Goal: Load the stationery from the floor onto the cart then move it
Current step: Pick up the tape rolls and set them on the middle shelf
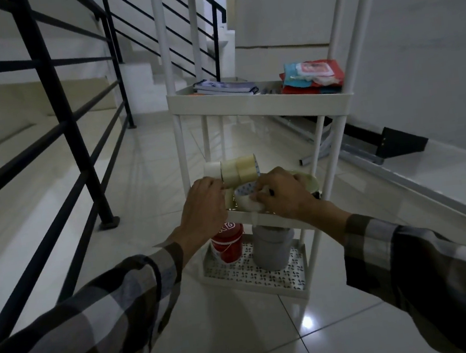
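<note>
A white three-tier cart (258, 104) stands on the tiled floor. Its top tray holds spiral notebooks (224, 87) and red and blue packets (312, 77). On the middle tray lie several rolls of clear tape (239, 168). My right hand (281, 192) grips one tape roll (246, 199) at the tray's front. My left hand (204, 201) has its fingers curled at the side of the stacked rolls, and whether it holds one is hidden. The bottom tray carries a red tub (229, 243) and a grey tub (272, 248).
A black metal stair railing (78, 153) runs along the left, with stairs going up behind it. Folded metal bars and a black bracket (396, 143) lie on the floor by the right wall. Glossy floor tiles (244, 334) spread between me and the cart.
</note>
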Available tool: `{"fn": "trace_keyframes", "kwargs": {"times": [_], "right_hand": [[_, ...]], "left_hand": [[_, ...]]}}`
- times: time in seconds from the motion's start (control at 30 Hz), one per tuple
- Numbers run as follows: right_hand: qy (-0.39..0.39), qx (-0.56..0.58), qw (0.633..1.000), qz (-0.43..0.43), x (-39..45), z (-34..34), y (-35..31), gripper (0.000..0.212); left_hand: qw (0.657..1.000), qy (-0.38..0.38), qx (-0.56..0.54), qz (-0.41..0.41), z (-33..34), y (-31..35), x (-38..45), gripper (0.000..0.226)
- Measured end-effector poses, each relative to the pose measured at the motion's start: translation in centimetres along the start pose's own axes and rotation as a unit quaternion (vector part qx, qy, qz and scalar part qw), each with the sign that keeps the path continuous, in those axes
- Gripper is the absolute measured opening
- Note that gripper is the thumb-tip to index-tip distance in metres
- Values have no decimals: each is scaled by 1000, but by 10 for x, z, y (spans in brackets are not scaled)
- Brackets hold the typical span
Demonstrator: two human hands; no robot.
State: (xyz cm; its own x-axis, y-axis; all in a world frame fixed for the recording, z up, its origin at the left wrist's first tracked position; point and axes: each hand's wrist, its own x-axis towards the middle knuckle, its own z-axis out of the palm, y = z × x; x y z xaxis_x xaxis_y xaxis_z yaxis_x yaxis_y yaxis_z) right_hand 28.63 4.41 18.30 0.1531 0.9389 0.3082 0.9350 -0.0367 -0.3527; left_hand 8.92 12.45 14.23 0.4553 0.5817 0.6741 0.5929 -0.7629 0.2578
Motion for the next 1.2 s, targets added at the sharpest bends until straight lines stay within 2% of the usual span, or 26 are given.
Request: {"fn": "trace_keyframes", "kwargs": {"times": [0.1, 0.23, 0.37, 0.43, 0.6, 0.7, 0.8, 0.93, 1.2], "right_hand": [[29, 2, 1000, -4, -6, 1, -1, 14], [40, 76, 996, 5, -1, -8, -5, 23], [28, 31, 999, 14, -12, 6, -8, 21], [62, 4, 998, 18, -19, 17, -7, 20], [115, -33, 993, 13, -23, 23, -11, 37], [146, -45, 988, -8, -33, 26, -13, 48], [176, -67, 982, -26, -40, 30, -12, 44], [166, -51, 985, -20, -41, 32, -12, 41], [146, -35, 989, 4, -46, 32, -21, 49]], "left_hand": [[1000, -1, 6, -2, 0, 0, 0, 15], [1000, -5, 11, -15, 0, 0, 0, 18], [1000, -7, 8, -16, 1, 2, -1, 19], [1000, -4, -1, -14, 1, 2, -2, 18], [1000, -4, -27, -11, -2, 3, -8, 26], [1000, 3, -11, -1, -7, 4, -12, 36], [999, 22, 29, -7, -12, 6, -17, 39], [999, -1, 50, 2, -12, 3, -24, 38], [1000, -28, 3, 12, -17, 4, -30, 53]]}}
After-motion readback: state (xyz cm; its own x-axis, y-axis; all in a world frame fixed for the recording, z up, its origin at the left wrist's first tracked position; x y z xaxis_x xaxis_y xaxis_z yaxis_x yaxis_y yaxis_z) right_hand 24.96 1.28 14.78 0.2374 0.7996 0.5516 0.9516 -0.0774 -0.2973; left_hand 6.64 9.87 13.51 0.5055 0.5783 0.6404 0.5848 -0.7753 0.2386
